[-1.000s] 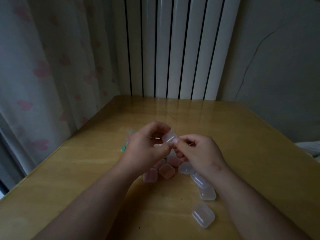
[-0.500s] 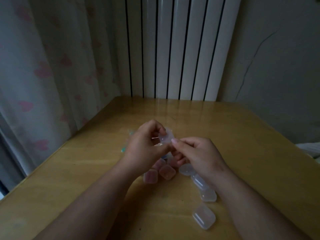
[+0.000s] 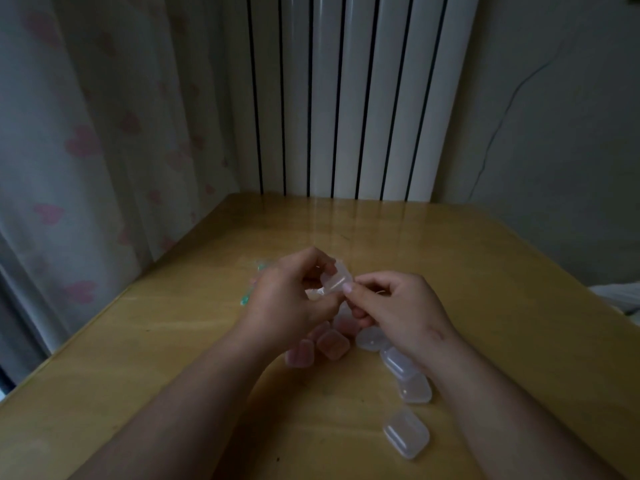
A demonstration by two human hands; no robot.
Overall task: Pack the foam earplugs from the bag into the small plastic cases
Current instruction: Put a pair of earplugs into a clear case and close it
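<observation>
Head view is showing a table (image 3: 485, 271) with both hands meeting over it. The left hand (image 3: 287, 303) and right hand (image 3: 401, 306) are each pinching one case (image 3: 337, 280) between them. The bag (image 3: 259, 266) is peeking out behind the left hand. Spare cases (image 3: 407, 433) are lying below. The held case is sitting a bit higher than a second ago, and its lid seems to be opening, so I think it is getting ready for earplugs.

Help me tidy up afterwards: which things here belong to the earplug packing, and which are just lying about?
Job in hand:
held case, pinched between left hand and right hand
pink cases
clear cases
bag, mostly hidden behind the left hand

Just there:
radiator
curtain
</observation>
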